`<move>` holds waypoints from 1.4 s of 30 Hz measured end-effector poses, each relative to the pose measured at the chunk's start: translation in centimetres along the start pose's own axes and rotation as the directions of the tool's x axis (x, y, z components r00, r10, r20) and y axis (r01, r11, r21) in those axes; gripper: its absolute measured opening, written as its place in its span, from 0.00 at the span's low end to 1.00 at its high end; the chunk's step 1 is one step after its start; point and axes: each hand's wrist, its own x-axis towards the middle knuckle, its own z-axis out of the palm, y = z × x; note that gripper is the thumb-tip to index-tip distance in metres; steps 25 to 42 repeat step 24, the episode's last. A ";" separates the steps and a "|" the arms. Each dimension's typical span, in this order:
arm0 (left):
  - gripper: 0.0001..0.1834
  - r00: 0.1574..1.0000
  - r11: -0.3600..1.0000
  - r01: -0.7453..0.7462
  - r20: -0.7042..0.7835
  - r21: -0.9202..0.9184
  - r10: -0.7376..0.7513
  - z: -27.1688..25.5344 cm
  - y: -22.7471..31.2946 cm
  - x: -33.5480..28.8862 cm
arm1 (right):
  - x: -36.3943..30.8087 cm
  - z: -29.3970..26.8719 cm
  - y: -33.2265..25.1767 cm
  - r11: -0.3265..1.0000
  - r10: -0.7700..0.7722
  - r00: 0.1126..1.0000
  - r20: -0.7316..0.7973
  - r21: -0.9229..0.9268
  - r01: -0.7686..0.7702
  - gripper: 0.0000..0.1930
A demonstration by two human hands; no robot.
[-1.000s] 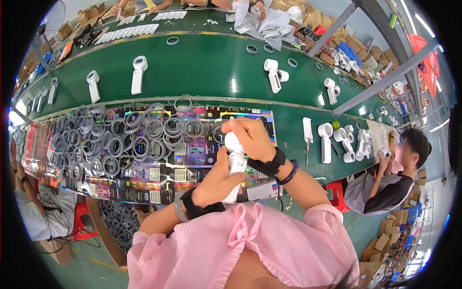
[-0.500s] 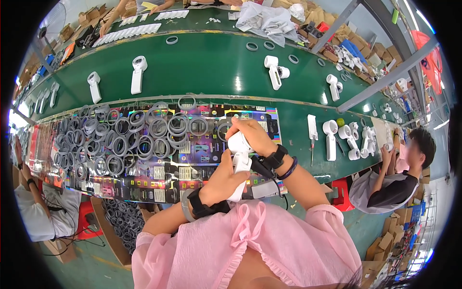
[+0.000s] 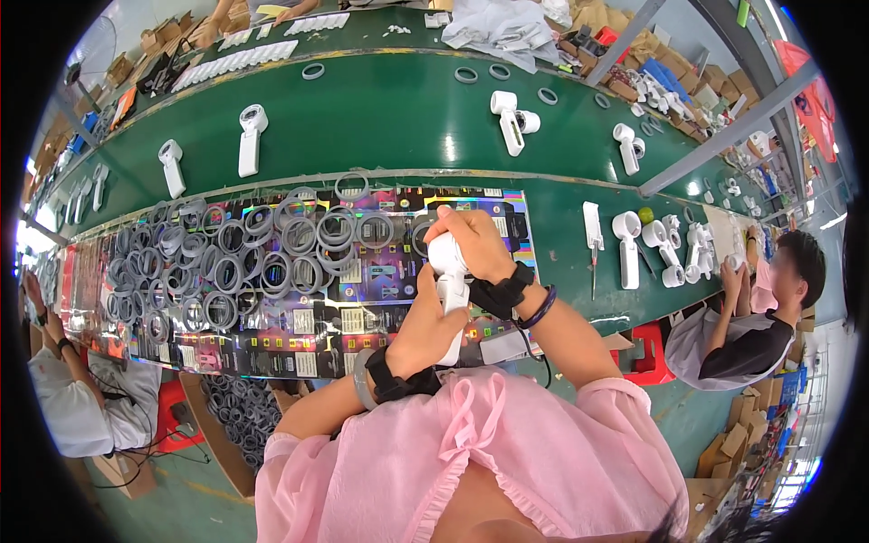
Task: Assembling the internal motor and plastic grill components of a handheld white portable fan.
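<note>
A white handheld fan (image 3: 453,291) with a round head and a long handle is held in front of my chest. My left hand (image 3: 422,328) wraps its handle, thumb along the front. Around the round head close the fingers of my right hand (image 3: 482,248), hiding part of it. Just left of my hands, many grey plastic rings (image 3: 299,237) lie heaped on a sheet of colourful printed card (image 3: 362,319). One single grey ring (image 3: 420,237) rests beside my right fingers, partly covered.
More white fans (image 3: 626,252) stand to the right, near a screwdriver (image 3: 594,258). Beyond a low rail, fans (image 3: 252,140) and rings lie on a green surface (image 3: 380,118). A carton of rings (image 3: 240,412) sits below left. Co-workers (image 3: 738,317) sit at both sides.
The view has shifted slightly. Both hands keep their hold on the fan; my right fingers have moved a little on its head. Fans on the green surface sit slightly further left in view.
</note>
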 end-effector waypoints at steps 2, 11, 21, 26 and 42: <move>0.35 1.000 1.000 0.004 0.013 0.014 -0.004 0.1 0.5 -0.4 | 0.2 -0.9 0.5 0.953 0.064 0.965 0.254 0.271 -0.135 0.28; 0.38 0.992 0.986 -0.124 0.022 0.111 0.122 0.3 -0.6 0.3 | -0.5 -1.8 -0.4 0.977 -0.039 0.990 0.132 0.213 0.011 0.23; 0.37 0.996 0.986 -0.075 0.062 0.147 0.066 -0.6 0.7 1.5 | 1.0 -2.8 0.3 0.986 -0.040 0.990 0.138 0.168 0.016 0.21; 0.33 0.983 0.968 0.073 0.145 0.241 -0.111 -2.5 1.9 1.9 | 1.7 -3.3 1.0 0.900 0.061 0.995 0.084 0.427 -0.092 0.25; 0.33 0.983 0.968 0.073 0.145 0.241 -0.111 -2.5 1.9 1.9 | 1.7 -3.3 1.0 0.900 0.061 0.995 0.084 0.427 -0.092 0.25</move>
